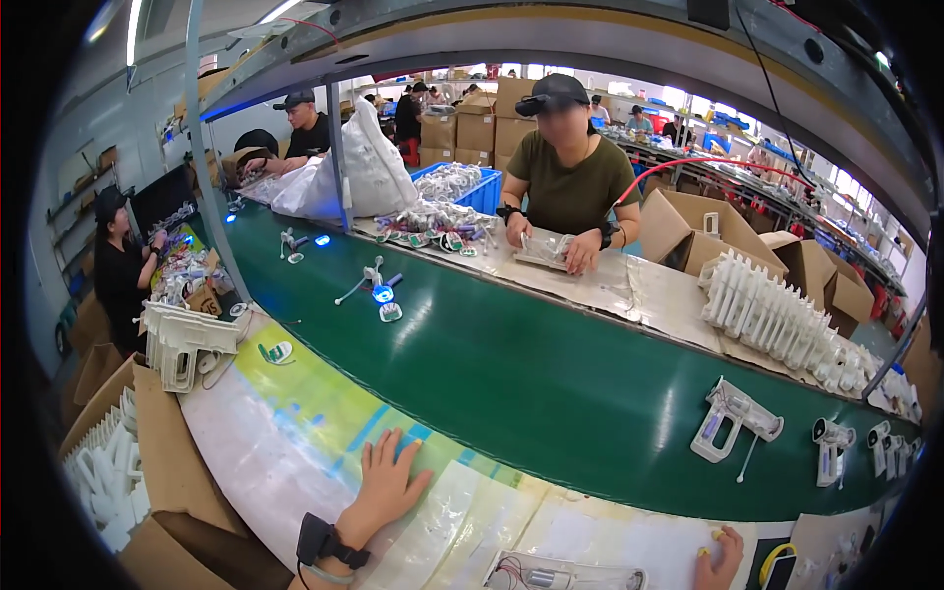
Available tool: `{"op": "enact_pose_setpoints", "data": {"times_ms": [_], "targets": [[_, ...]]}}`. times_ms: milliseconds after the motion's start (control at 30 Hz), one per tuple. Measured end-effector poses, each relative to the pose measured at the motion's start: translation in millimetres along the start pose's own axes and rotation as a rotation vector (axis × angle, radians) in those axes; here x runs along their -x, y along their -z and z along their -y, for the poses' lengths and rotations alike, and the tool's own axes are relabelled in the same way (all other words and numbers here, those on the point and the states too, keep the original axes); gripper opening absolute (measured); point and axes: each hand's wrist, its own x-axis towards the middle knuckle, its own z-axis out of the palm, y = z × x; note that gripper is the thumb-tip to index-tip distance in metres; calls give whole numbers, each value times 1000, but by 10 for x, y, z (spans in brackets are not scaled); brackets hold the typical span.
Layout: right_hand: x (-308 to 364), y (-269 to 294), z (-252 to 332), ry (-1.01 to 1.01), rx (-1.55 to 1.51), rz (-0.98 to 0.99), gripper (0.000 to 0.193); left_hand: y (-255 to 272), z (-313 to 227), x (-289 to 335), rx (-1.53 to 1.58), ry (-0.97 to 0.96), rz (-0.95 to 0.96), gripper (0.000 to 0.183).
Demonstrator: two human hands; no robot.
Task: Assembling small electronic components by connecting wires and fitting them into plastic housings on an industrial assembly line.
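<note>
My left hand [385, 484] lies flat on the covered work surface, fingers spread, with nothing in it. A yellow cover shows on one fingertip, and a dark band circles the wrist. At the lower right, my right hand [723, 560] rests on the pale sheet, thumb apart from the fingers, nothing visible in it. Between the hands, at the lower edge, sits a white plastic housing [567, 575] with a small motor and wires inside; it is partly cut off. Past my left hand, near the belt edge, lies a small white part with a green circuit board [279, 352].
A green conveyor belt [472, 369] carries wired parts and gun-shaped white housings [733, 421]. Stacked white shells [182, 339] stand left, above an open carton [182, 452]. Across the belt, a co-worker [570, 177] handles a part. A yellow cable coil [777, 560] lies right.
</note>
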Motion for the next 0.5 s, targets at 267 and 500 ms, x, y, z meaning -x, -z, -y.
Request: {"op": "enact_pose_setpoints", "data": {"times_ms": [267,500], "targets": [[36,-14,-44,17,-31,-25,38,34,-10,2,20,-6,0,55],[54,-3,-36,56,1,-35,39,22,3,8,9,-20,-11,55]]}}
